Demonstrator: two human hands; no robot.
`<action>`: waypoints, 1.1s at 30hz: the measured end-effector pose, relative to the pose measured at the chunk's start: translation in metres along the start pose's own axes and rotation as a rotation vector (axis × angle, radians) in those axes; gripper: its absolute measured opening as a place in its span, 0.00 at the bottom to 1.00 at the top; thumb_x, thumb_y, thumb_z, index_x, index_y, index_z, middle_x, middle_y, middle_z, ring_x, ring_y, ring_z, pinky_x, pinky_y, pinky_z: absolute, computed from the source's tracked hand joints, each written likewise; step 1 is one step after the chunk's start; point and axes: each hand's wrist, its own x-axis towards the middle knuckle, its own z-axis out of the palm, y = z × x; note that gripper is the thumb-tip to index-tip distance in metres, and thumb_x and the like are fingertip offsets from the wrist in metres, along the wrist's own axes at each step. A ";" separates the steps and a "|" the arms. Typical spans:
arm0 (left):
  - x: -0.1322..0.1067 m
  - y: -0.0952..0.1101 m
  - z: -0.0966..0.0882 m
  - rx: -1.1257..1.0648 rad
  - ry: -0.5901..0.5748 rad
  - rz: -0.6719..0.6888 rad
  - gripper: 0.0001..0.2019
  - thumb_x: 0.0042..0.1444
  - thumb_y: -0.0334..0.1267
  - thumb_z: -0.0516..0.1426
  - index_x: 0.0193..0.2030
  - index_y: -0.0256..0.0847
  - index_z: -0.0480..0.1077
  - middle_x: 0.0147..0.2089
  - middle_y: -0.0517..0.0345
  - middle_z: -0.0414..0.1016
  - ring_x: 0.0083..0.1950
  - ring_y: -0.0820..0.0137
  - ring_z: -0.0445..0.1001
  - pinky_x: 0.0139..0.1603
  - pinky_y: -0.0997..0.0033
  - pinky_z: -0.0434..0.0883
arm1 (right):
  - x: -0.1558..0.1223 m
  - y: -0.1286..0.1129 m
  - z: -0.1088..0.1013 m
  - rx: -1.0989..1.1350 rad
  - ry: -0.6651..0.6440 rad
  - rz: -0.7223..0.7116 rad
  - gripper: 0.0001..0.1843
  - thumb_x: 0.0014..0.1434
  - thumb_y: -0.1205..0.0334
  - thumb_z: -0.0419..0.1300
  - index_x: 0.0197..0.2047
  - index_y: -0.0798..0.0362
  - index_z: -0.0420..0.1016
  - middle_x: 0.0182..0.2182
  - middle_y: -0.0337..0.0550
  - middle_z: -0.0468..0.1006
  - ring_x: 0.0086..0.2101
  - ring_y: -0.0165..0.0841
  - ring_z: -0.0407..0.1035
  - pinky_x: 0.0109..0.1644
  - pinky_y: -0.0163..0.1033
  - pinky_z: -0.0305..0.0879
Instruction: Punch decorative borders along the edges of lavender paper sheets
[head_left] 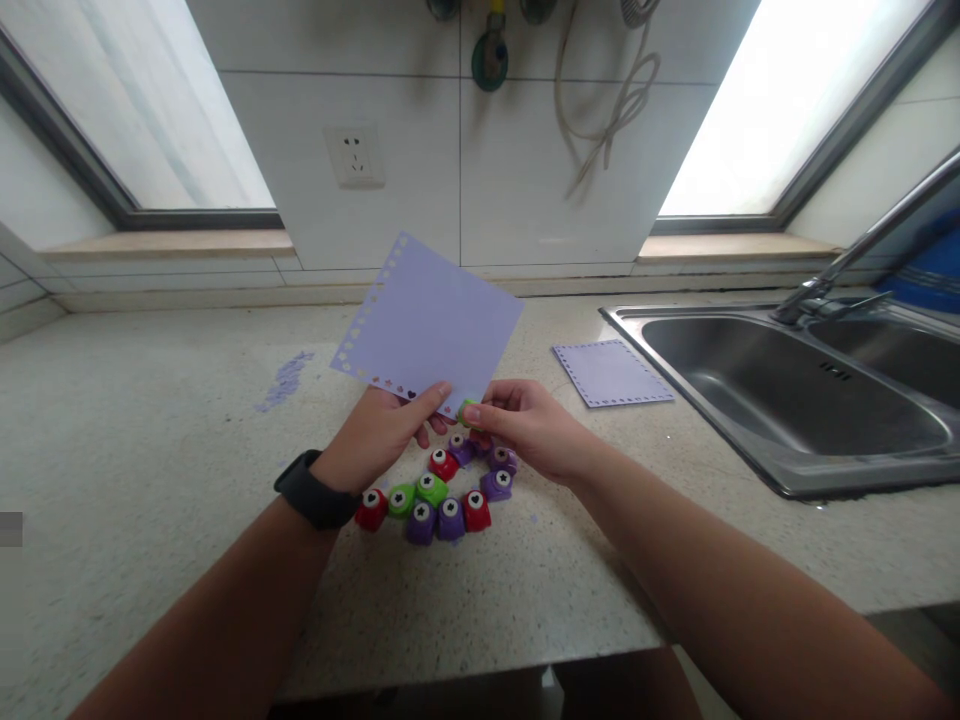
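Daylight enters through two windows beyond the purple sheet (pixel 442 320): the right window (pixel 795 110), off to the sheet's right, is blown out to near white; the left window (pixel 150 110) keeps faint streaks. Between them, behind the sheet, the wall (pixel 420 170) looks dull grey. Right of the sheet, the sink (pixel 787 385) has a muted sheen. Wide-angle distortion slants both window frames, and fine detail looks soft.

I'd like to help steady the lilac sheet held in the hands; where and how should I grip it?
Probably pinch the sheet by its right corner, thumb and finger on opposite faces, coming from the right: that corner sticks out free and shows no holes, while the left hand and the right hand, with a green punch, occupy the near edge.
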 end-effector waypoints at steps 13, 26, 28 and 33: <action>0.000 -0.003 -0.001 -0.048 -0.072 0.037 0.17 0.60 0.50 0.61 0.33 0.36 0.75 0.25 0.58 0.77 0.22 0.73 0.70 0.27 0.71 0.69 | 0.000 0.001 0.004 0.027 -0.013 -0.024 0.16 0.52 0.53 0.73 0.32 0.56 0.76 0.27 0.40 0.75 0.24 0.26 0.62 0.28 0.36 0.55; -0.004 -0.001 -0.004 -0.114 -0.144 0.063 0.16 0.61 0.49 0.60 0.32 0.37 0.76 0.26 0.59 0.77 0.23 0.73 0.71 0.27 0.73 0.70 | -0.003 0.000 0.005 0.031 -0.020 -0.078 0.13 0.52 0.56 0.73 0.34 0.55 0.77 0.28 0.40 0.77 0.26 0.27 0.64 0.28 0.35 0.57; -0.003 -0.001 -0.004 -0.124 -0.147 0.063 0.16 0.61 0.49 0.60 0.32 0.38 0.76 0.26 0.59 0.78 0.23 0.73 0.71 0.27 0.73 0.70 | -0.003 0.000 0.005 0.027 -0.033 -0.085 0.13 0.53 0.56 0.73 0.34 0.55 0.78 0.29 0.41 0.77 0.26 0.27 0.64 0.29 0.35 0.58; -0.003 0.000 -0.004 -0.103 -0.128 0.059 0.15 0.61 0.49 0.60 0.31 0.38 0.76 0.26 0.59 0.78 0.23 0.73 0.72 0.28 0.72 0.71 | -0.004 -0.003 0.006 -0.001 -0.010 -0.061 0.15 0.52 0.53 0.73 0.34 0.55 0.77 0.29 0.41 0.77 0.27 0.28 0.64 0.30 0.36 0.58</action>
